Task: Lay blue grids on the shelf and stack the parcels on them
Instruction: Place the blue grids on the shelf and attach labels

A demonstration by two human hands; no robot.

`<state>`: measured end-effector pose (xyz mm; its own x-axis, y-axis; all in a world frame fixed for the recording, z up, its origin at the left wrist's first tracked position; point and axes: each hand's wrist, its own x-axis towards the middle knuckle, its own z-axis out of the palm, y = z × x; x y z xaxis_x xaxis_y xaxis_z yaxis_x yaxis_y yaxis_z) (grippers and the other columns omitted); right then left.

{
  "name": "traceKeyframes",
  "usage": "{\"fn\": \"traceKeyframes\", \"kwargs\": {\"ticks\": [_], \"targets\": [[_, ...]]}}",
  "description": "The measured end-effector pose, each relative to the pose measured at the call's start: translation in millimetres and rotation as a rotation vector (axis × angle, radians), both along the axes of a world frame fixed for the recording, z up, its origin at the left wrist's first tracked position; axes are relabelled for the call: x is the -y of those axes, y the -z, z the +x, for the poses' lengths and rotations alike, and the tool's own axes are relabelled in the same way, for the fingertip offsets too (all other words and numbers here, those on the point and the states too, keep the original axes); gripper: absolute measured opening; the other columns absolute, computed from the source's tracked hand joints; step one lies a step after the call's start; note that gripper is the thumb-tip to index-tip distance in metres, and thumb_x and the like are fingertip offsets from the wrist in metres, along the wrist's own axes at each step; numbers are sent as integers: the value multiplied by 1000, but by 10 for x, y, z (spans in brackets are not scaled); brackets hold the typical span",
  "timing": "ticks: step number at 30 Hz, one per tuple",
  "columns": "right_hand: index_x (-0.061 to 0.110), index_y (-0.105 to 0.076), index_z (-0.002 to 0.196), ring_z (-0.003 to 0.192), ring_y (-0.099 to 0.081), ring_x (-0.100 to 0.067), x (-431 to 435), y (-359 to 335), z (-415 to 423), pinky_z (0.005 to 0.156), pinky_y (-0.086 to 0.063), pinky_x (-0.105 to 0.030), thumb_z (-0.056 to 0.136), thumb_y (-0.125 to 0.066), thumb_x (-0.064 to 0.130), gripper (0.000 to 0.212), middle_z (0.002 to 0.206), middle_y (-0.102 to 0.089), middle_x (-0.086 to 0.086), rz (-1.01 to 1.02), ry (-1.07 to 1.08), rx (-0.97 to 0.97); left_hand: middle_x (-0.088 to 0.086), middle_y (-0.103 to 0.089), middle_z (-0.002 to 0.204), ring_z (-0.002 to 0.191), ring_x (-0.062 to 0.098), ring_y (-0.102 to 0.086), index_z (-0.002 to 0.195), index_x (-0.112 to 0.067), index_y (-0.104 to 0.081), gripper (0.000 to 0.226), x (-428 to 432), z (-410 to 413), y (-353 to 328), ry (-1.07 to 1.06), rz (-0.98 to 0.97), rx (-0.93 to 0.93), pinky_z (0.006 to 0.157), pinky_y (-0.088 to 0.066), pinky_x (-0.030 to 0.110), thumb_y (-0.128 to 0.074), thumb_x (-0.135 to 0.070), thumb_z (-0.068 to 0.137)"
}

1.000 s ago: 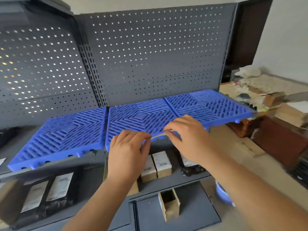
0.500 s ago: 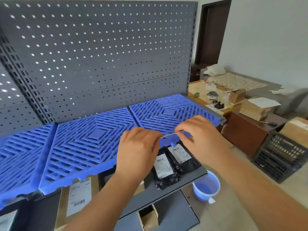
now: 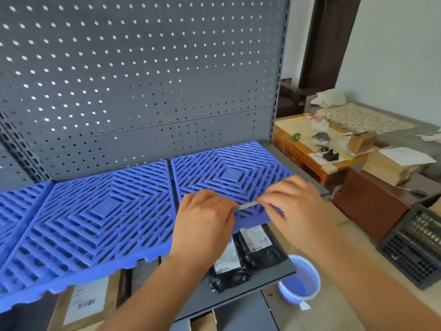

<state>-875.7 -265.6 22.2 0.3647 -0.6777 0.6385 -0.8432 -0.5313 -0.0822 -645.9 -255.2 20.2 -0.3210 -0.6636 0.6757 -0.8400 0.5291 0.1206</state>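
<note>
Left hand (image 3: 202, 225) and right hand (image 3: 293, 206) close together over the shelf's front edge, each pinching one end of a thin pale strip (image 3: 248, 205) stretched level between them. Directly beneath and behind the hands, the rightmost blue grid (image 3: 229, 173) flat at the right end of the shelf (image 3: 298, 168), edge to edge with a middle blue grid (image 3: 95, 218) and a third blue grid (image 3: 14, 206) cut off at the left, all against a grey pegboard back (image 3: 143, 80). On the lower shelf (image 3: 238, 297) below the hands, two black parcels (image 3: 257, 249) side by side, a brown labelled parcel (image 3: 88, 302) further left, and a blue bucket (image 3: 299, 280) on the floor to the right.
</note>
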Motion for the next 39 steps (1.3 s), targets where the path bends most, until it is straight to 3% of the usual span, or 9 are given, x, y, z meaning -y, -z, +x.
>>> {"fn": "traceKeyframes", "kwargs": {"ticks": [5,12,21,25,39], "targets": [[26,-77,90,85,-61,-26,175,191,-174,72,-49,-45,89,-67,18,13,91,-70,11,54,-100,40,-17,-71,80,92,16,-66,87,-28,-78,18,-29,-192,22,-85,106,2,84,-36,31,-62,-21,84],[27,-78,91,88,-61,-20,197,241,-279,76,-49,-43,93,-56,37,24,94,-70,16,113,-187,87,-18,-71,86,91,13,-64,91,-30,-75,12,-126,-328,85,-157,176,-33,82,-47,36,-64,-34,87],[27,-77,92,91,-60,-17,292,310,-399,82,-46,-41,96,-57,41,25,95,-70,17,149,-215,129,-23,-73,99,101,8,-61,95,-33,-78,23,-191,-404,151,-249,182,-90,87,-37,27,-59,-44,91],[28,-78,93,91,-60,-16,305,320,-419,82,-46,-41,96,-57,42,25,95,-70,17,156,-222,129,-24,-72,97,101,6,-59,94,-34,-78,17,-188,-451,122,-267,207,-111,86,-31,23,-63,-41,89],[21,-74,102,94,-59,-19,131,104,-282,82,-47,-39,92,-56,40,28,96,-68,10,130,-202,230,-19,-70,109,106,8,-60,106,-31,-76,22,-356,-409,118,-314,256,-197,90,-36,25,-71,-36,85]]}}
